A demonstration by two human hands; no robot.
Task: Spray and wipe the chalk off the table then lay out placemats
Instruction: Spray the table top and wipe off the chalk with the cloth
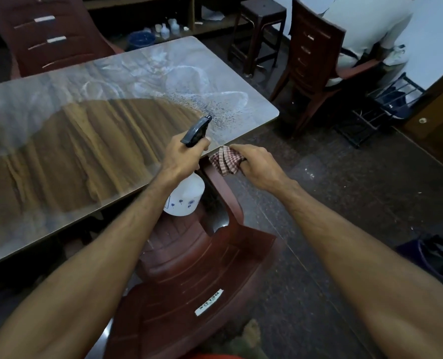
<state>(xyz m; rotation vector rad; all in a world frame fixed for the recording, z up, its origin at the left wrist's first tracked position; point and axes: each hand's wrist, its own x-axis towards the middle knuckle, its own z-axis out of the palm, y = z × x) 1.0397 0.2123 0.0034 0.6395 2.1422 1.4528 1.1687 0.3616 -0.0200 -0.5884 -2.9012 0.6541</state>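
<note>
Chair, near, under table edge. Left hand grips bottle, nozzle toward chalk; right hand pinches cloth just right.

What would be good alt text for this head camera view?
A left hand sprays a white bottle with black trigger at chalk swirls on a wooden table; the right hand grips a checked red cloth.
</note>
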